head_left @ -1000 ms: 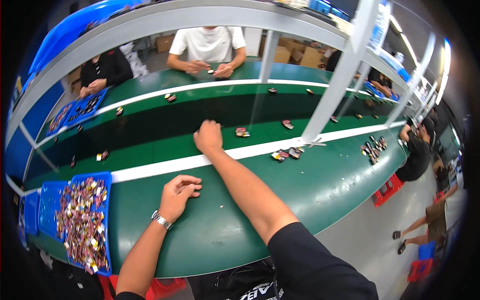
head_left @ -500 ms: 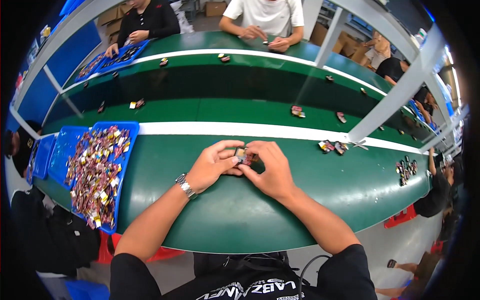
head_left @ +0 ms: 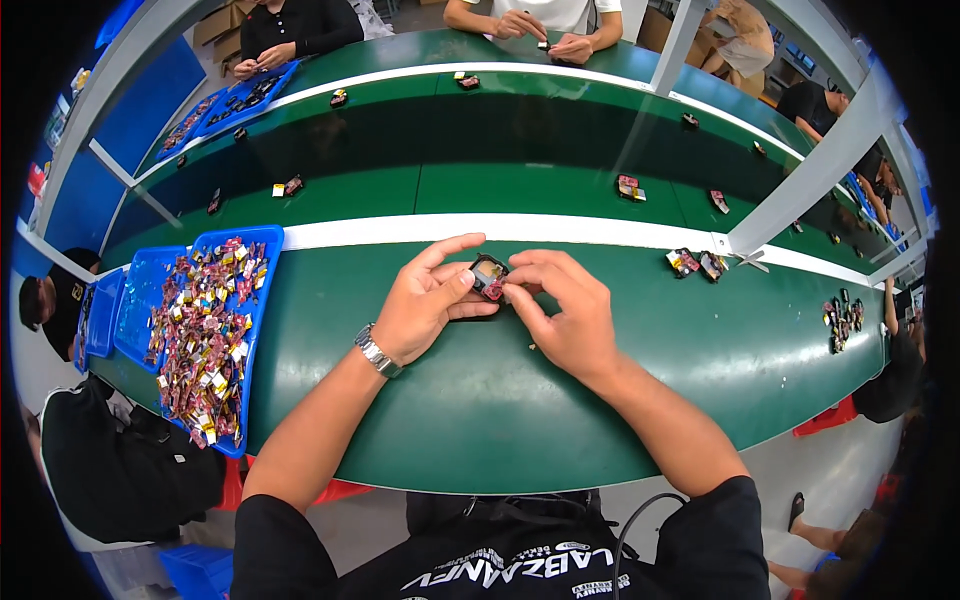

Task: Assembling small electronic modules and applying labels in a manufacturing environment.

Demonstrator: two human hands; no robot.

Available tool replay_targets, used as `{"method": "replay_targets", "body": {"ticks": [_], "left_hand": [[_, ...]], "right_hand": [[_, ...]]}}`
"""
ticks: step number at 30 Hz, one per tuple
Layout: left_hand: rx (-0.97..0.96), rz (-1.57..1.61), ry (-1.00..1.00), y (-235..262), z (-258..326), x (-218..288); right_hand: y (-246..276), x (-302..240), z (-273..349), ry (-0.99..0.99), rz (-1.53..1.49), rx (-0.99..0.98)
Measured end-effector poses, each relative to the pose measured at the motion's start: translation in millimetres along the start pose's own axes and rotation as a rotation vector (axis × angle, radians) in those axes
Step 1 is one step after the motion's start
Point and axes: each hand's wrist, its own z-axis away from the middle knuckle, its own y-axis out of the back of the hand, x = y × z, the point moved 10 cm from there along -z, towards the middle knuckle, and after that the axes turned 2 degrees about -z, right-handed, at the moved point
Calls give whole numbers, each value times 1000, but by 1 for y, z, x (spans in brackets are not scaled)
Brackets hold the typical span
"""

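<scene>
A small black plastic casing (head_left: 490, 268) with a red circuit board and a tan-grey patch inside sits tilted between my hands, above the green table. My left hand (head_left: 422, 305) holds it, thumb on its near left side and index finger stretched out beyond it. My right hand (head_left: 575, 315) pinches at its right lower edge, by the red board, with thumb and fingertips; what lies between those tips is hidden. A dark shape shows under my left fingers, too covered to make out.
At left, a blue tray (head_left: 262, 320) is heaped with red circuit boards bearing white and yellow pieces. Two similar units (head_left: 698, 264) lie by the white rail and grey post (head_left: 810, 170). More units are scattered along the green belt (head_left: 520, 195). Co-workers sit across it.
My view has shifted, so the belt and table sit higher and further right. The casing has tilted and shows more of its inside; my left index finger has straightened away from it.
</scene>
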Motion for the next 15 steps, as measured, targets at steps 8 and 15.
{"method": "replay_targets", "body": {"ticks": [8, 15], "left_hand": [[13, -254, 103, 13, 2, -7], [113, -103, 153, 12, 2, -8]], "right_hand": [[-6, 6, -4, -22, -48, -48], [-6, 3, -4, -24, -42, -73]]}}
